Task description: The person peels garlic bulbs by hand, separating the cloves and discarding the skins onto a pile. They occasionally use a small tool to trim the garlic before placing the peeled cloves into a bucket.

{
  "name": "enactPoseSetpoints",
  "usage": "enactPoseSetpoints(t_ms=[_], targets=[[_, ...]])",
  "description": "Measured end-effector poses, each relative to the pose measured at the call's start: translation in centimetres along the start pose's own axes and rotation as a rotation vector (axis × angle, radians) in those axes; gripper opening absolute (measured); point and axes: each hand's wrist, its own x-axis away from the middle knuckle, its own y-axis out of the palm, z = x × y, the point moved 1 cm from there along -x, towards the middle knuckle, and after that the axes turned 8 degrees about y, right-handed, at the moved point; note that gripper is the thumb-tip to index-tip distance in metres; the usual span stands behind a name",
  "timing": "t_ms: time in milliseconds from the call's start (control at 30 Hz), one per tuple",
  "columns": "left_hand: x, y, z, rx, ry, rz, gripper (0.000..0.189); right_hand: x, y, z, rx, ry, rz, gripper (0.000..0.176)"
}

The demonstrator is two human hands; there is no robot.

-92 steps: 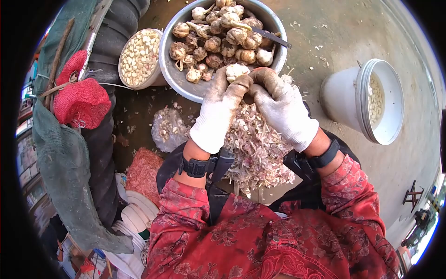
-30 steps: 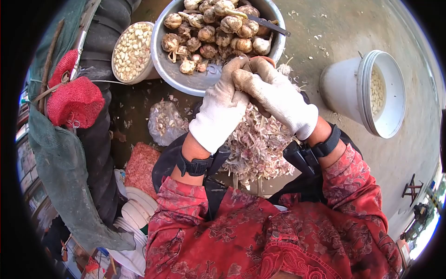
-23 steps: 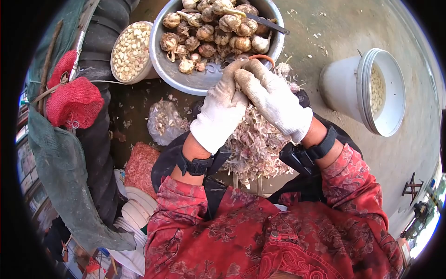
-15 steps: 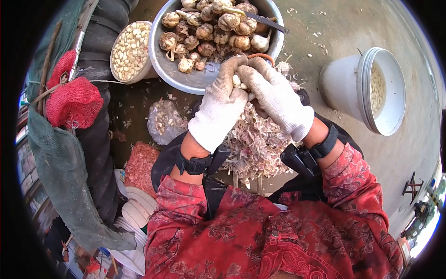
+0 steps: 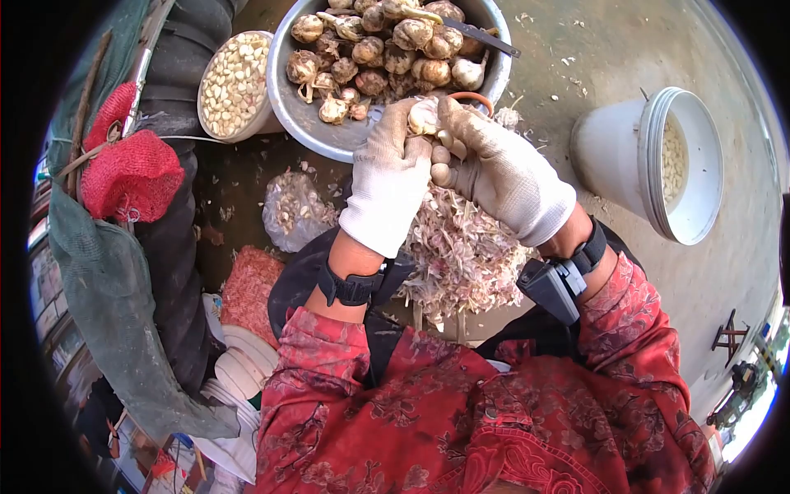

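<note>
In white knitted gloves with soiled fingers, my left hand and my right hand meet just in front of a metal basin. Between their fingertips is a partly broken-up garlic bulb, gripped from both sides. Pale cloves show close to my right fingers, though the glove covers part of them. Unpeeled garlic bulbs fill much of the basin, and a knife lies across its far right part. Beneath my hands is a heap of garlic skins.
A white tub of peeled cloves stands left of the basin. To the right, a white bucket tilts, with cloves inside. A clear plastic bag and a red mesh sack lie on the left.
My hands have moved slightly apart, and the right one has turned and shifted right. More of the garlic now shows between the fingers. The whole view has shifted a little.
</note>
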Motion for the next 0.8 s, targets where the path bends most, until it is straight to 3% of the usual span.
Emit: enactPoseSetpoints(t_ms=[100,333,400,633,700,800], targets=[[-0.1,0.0,-0.3,-0.051,0.087,0.041,0.032,-0.3,-0.9,-0.3,0.083,0.011,-0.09,0.018],[-0.1,0.2,-0.2,-0.151,0.079,-0.008,0.037,-0.2,-1.1,-0.5,-0.028,0.086,-0.069,0.019],[0.0,0.2,-0.4,-0.164,0.129,0.038,0.037,0.1,-0.4,-0.6,0.08,0.056,-0.066,0.018],[0.0,-0.2,-0.7,-0.01,0.036,0.051,0.039,0.4,-0.8,-1.3,0.207,0.028,-0.033,0.022],[-0.1,-0.1,-1.7,0.013,0.11,0.079,0.042,0.6,-1.1,-2.0,0.487,0.035,0.078,0.025],[0.1,-0.1,-1.8,0.001,0.13,0.0,0.047,0.9,-0.2,-2.4,0.583,-0.065,0.215,0.03]])
